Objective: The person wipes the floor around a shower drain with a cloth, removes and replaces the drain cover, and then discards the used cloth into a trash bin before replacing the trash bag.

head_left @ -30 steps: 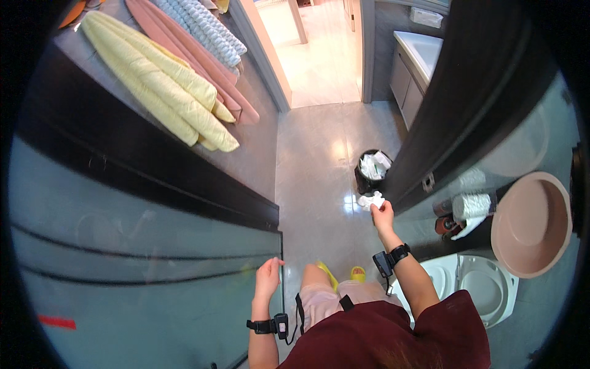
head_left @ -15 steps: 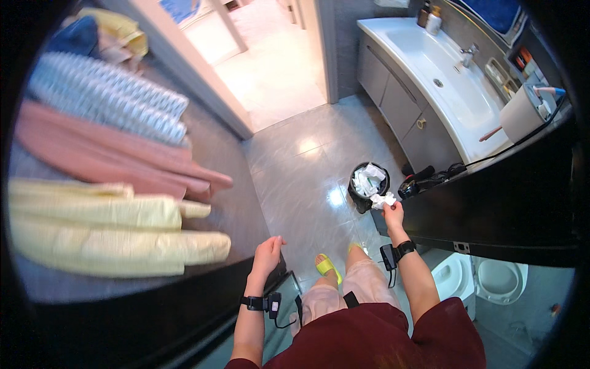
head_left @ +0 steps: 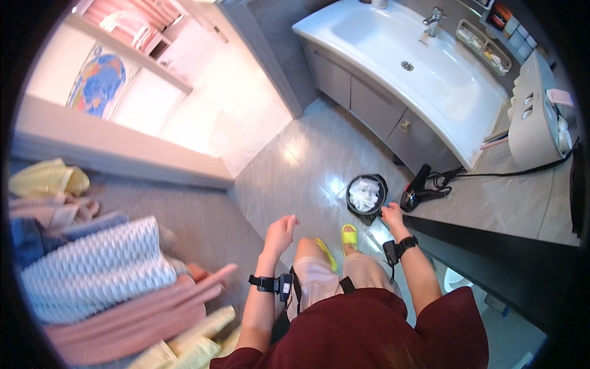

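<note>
My right hand (head_left: pixel 392 214) is beside the rim of a round black waste bin (head_left: pixel 350 195) on the floor, its fingers curled. I see no tissue between them. Crumpled white tissues (head_left: pixel 365 194) lie inside the bin, which has a dark liner. Close to the right of this hand, a black hair dryer (head_left: pixel 416 189) rests at the counter's edge with its cord coiled. My left hand (head_left: pixel 281 234) hangs in front of my body, fingers loosely closed and holding nothing that shows. Both wrists wear black straps with small devices.
A white washbasin (head_left: pixel 369 37) over a grey cabinet (head_left: pixel 362 92) stands ahead on the right. A pale toothbrush holder (head_left: pixel 533 117) sits on the grey counter (head_left: pixel 516 197). Folded towels (head_left: pixel 98 270) lie at the left. An open doorway (head_left: pixel 227 129) is ahead, left of the basin.
The white tissue that was in my right hand no longer shows there. My view has turned to the right and closer to the basin and counter. My left hand stays loosely closed.
</note>
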A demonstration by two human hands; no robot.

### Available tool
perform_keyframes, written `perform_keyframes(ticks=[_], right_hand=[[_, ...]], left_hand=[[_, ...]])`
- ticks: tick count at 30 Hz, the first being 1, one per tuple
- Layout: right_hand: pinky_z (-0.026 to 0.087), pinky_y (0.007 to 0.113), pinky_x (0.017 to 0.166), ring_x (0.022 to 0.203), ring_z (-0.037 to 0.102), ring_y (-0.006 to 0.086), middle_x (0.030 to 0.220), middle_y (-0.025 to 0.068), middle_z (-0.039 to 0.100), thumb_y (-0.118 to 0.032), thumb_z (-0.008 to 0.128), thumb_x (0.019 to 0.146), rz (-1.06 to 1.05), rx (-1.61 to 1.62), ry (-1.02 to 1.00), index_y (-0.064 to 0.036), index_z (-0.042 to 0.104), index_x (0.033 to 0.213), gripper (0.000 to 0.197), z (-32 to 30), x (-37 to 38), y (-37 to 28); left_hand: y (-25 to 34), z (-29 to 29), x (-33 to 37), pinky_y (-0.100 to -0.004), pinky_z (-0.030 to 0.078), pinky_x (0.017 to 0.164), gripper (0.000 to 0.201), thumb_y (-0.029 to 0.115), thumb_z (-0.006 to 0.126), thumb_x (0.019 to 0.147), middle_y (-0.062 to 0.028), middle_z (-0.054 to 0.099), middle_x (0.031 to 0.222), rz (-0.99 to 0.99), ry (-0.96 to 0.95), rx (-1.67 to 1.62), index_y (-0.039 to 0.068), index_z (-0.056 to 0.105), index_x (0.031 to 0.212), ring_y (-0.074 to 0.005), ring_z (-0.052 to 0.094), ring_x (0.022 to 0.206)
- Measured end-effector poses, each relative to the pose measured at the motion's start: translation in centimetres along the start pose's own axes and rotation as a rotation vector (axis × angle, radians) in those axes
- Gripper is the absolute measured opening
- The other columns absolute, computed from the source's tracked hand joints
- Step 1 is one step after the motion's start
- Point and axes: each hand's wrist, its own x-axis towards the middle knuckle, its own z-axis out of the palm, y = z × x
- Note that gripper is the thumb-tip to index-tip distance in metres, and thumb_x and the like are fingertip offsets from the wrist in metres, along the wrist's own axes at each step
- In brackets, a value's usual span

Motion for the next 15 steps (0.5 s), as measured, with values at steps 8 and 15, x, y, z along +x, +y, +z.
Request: perform_keyframes(ticks=[8,15], right_hand=[[0.049,0.030,0.050,0.062,0.061,0.0180,0.085,0.0115,0.062,-0.013,0.064,0.081,0.131,0.229,0.175,0.0011,0.045,0.119,0.045,1.3,-1.8,-6.7],[0.050,0.031,0.049,0.061,0.062,0.0190,0.087,0.0097,0.060,-0.012,0.065,0.082,0.304,0.488,0.466,-0.0051,0.046,0.117,0.041,4.1,-5.2,-4.5]], left_hand=[[2.6,-3.1,16.7,-0.0429,0.049,0.069,0.038,0.035,0.044,0.095,-0.0193,0.065,0.079,0.291,-0.239,0.230,0.005,0.066,0.091,-0.0357,0.063,0.072],[11.6,-3.0,26.5,-0.0442,0.049,0.073,0.037,0.035,0.043,0.095,-0.0188,0.066,0.082,0.617,-0.571,0.464,0.007,0.066,0.089,-0.0382,0.062,0.082]])
